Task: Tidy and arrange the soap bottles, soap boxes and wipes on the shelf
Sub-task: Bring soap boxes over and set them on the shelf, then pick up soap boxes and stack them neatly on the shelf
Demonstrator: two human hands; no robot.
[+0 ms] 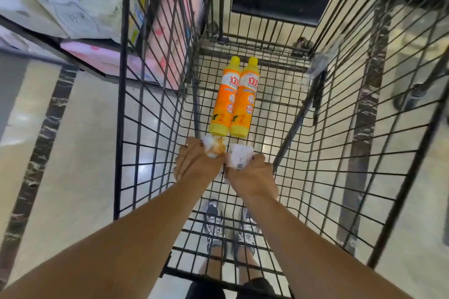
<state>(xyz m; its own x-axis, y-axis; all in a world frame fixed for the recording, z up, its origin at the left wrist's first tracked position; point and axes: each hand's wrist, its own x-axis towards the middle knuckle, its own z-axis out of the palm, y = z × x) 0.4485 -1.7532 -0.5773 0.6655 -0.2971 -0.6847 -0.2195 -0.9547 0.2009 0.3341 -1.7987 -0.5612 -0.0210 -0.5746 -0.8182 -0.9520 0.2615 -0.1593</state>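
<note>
Two orange soap bottles with yellow caps, left bottle [222,96] and right bottle [244,98], lie flat, side by side and touching, caps pointing away. Two white packs, one orange-printed [213,149], one barcoded [240,159], are held just beside the bottle bases.

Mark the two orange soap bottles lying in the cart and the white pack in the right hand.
left orange bottle [222,102], head view, label middle.
right orange bottle [245,104], head view, label middle.
white pack [239,156], head view, barcode face above the fingers.

Bright, even overhead store light glares off the glossy floor [80,143]. Wide-angle distortion bends the cart [155,94] wires; the edges are blurred and smeared.
</note>
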